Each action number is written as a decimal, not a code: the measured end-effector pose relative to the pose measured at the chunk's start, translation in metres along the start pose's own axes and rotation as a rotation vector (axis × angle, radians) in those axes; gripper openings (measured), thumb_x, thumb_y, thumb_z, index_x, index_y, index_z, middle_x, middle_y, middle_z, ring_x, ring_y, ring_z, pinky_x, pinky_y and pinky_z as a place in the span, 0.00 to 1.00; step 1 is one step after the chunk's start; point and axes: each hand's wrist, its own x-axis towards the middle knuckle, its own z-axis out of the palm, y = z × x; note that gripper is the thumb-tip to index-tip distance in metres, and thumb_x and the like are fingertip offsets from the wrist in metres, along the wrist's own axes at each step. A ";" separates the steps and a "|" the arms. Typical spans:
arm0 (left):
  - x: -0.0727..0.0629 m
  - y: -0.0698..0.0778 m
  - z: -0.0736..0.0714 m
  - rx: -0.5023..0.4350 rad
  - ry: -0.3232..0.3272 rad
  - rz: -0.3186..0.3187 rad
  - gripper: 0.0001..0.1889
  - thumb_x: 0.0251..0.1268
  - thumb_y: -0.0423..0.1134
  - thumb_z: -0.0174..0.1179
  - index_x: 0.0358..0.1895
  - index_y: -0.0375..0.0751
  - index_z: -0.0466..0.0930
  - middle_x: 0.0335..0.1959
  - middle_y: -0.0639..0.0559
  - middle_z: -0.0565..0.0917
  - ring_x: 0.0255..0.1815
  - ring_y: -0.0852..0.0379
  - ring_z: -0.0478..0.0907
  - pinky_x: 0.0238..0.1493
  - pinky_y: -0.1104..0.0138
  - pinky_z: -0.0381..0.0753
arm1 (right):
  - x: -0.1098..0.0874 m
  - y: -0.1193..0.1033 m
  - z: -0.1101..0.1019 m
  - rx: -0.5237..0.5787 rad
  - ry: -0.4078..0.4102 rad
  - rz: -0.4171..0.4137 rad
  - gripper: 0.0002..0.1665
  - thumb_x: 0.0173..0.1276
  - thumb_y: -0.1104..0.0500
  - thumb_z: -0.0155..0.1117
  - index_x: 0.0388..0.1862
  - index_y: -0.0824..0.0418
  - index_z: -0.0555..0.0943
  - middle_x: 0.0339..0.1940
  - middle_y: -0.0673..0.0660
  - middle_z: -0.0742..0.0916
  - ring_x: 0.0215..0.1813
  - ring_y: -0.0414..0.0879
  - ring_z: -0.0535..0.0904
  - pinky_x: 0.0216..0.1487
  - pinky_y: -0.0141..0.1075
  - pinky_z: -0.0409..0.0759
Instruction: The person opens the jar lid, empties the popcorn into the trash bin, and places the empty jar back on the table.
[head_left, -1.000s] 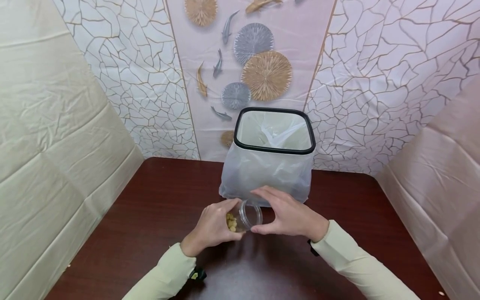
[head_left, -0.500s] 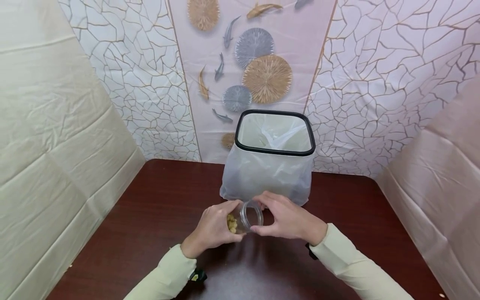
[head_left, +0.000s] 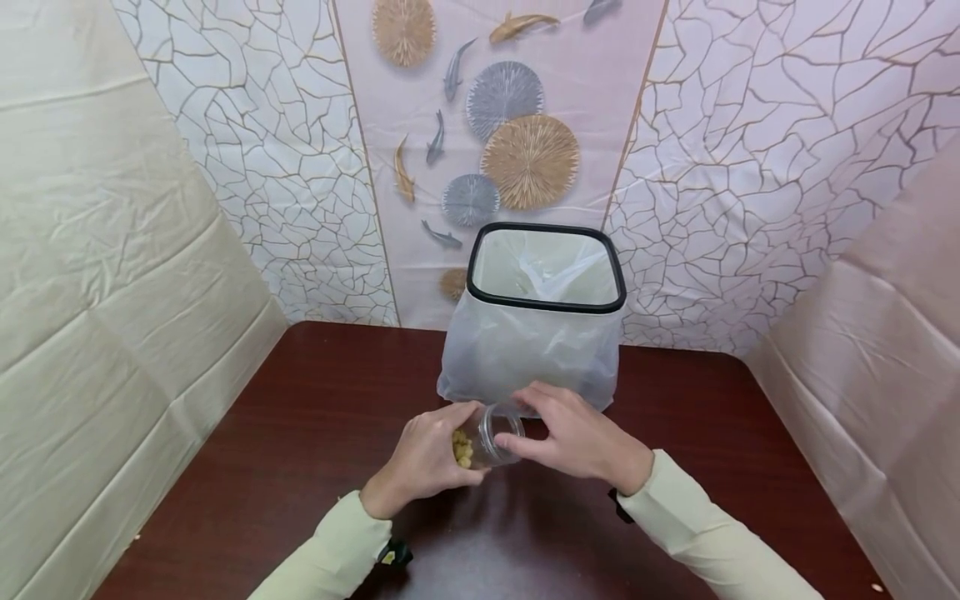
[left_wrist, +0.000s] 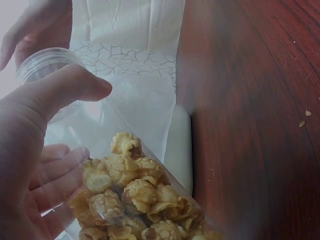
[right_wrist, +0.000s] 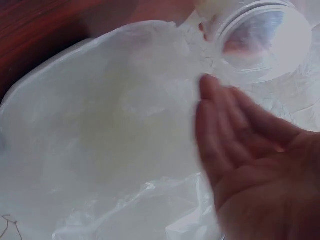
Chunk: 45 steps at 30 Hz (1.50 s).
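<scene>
My left hand (head_left: 429,448) grips a clear plastic jar (head_left: 491,435), tipped on its side with its round end facing right. Caramel popcorn (left_wrist: 135,192) fills the lower part of the jar. In the left wrist view, the thumb and fingers (left_wrist: 57,167) wrap the jar's wall. Beside the round end is my right hand (head_left: 573,435), its thumb overlapping the ridged rim in the head view. From the right wrist, the right fingers (right_wrist: 225,125) look gently bent and grip nothing; they stand just short of the jar's shiny end (right_wrist: 260,40).
Behind the hands stands a bin (head_left: 528,350) with a black rim, lined with a whitish plastic bag. Its opening faces up. The dark red-brown table (head_left: 330,400) has small crumbs (left_wrist: 305,117) on it. Patterned fabric (head_left: 285,150) walls the back, and pale cloth (head_left: 105,292) the sides.
The right hand has shifted slightly at the jar's round end, its thumb moving up and left over the rim. The left hand and jar stay almost still.
</scene>
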 end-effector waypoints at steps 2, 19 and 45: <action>0.000 0.001 0.000 0.000 0.000 -0.003 0.40 0.36 0.50 0.86 0.60 0.50 0.82 0.49 0.58 0.89 0.41 0.59 0.87 0.43 0.64 0.87 | 0.002 -0.001 0.001 -0.004 -0.007 0.046 0.26 0.70 0.33 0.68 0.41 0.55 0.84 0.32 0.49 0.84 0.34 0.36 0.76 0.35 0.31 0.78; -0.001 0.000 0.002 -0.039 -0.019 -0.007 0.39 0.36 0.49 0.86 0.59 0.48 0.83 0.50 0.57 0.89 0.44 0.59 0.88 0.45 0.64 0.88 | 0.001 -0.001 -0.002 -0.018 -0.026 -0.208 0.43 0.49 0.55 0.86 0.65 0.59 0.78 0.57 0.51 0.84 0.55 0.43 0.83 0.56 0.38 0.85; 0.007 0.003 0.002 -0.033 0.015 0.030 0.37 0.35 0.49 0.85 0.57 0.50 0.82 0.45 0.60 0.88 0.40 0.62 0.85 0.42 0.66 0.86 | 0.002 0.002 -0.005 -0.042 -0.033 -0.120 0.37 0.56 0.43 0.80 0.61 0.59 0.80 0.46 0.48 0.85 0.45 0.38 0.82 0.48 0.32 0.84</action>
